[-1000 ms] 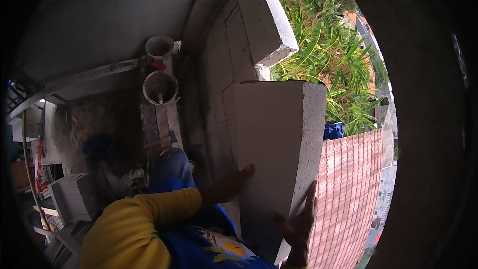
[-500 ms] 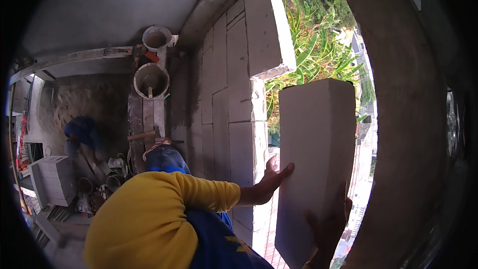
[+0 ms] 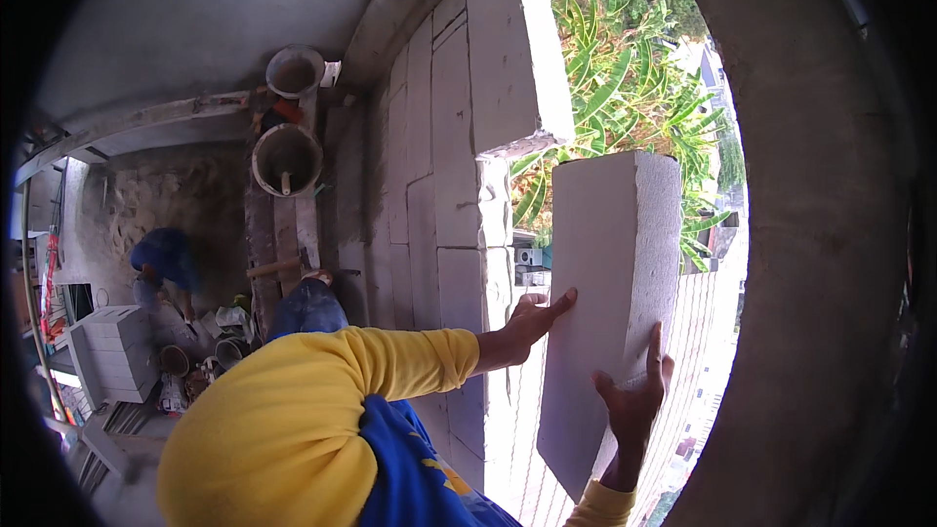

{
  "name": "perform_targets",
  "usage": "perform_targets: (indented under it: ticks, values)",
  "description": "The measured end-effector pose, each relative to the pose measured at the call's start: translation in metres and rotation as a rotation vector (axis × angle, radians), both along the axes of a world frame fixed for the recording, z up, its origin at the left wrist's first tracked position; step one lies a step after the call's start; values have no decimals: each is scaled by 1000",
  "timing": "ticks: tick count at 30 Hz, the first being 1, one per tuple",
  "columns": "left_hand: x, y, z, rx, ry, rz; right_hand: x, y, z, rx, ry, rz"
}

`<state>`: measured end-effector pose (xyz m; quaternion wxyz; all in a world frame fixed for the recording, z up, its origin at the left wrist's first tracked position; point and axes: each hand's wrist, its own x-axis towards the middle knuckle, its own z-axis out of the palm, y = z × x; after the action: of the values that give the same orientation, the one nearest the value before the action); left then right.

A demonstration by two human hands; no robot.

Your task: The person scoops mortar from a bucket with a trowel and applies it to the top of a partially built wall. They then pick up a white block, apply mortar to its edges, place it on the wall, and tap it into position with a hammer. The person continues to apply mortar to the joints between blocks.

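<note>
I hold a large white aerated concrete block [image 3: 605, 263] upright in both hands, beside the open end of a wall of the same white blocks [image 3: 459, 166]. My left hand [image 3: 532, 317], on a yellow-sleeved arm, presses flat against the block's left face. My right hand [image 3: 634, 400] grips its lower right edge from below, fingers spread up the side. The block stands apart from the wall, in front of the gap where green plants [image 3: 625, 88] show.
Two grey buckets [image 3: 288, 151] and a hammer [image 3: 278, 266] rest on a plank platform left of the wall. Below, a person in blue [image 3: 164, 259] crouches near a stack of white blocks [image 3: 112, 351]. A grey concrete column [image 3: 810, 234] rises on the right.
The block has shifted to the right, away from the wall face, and now stands in front of the opening. Both hands stayed on it, the left reaching further out.
</note>
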<state>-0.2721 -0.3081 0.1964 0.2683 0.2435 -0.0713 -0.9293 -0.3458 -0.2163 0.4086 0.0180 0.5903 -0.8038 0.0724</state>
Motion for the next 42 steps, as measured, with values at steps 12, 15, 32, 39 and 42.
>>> perform_targets:
  ticks: [12, 15, 32, 39, 42]
  values:
    - [22, -32, -48, 75, -111, -45, -27, -59, -51, 133, -314, -94]
    - [26, -31, -56, 97, -124, -32, -28, -65, -68, 125, -382, -58]
    - [27, -40, -79, -83, -503, -6, -34, -85, -122, 203, -458, -56]
    - [34, -49, -73, -17, -631, -120, -34, -89, -131, 225, -464, -80]
    - [32, -47, -80, -17, -627, -106, -33, -90, -134, 221, -479, -69]
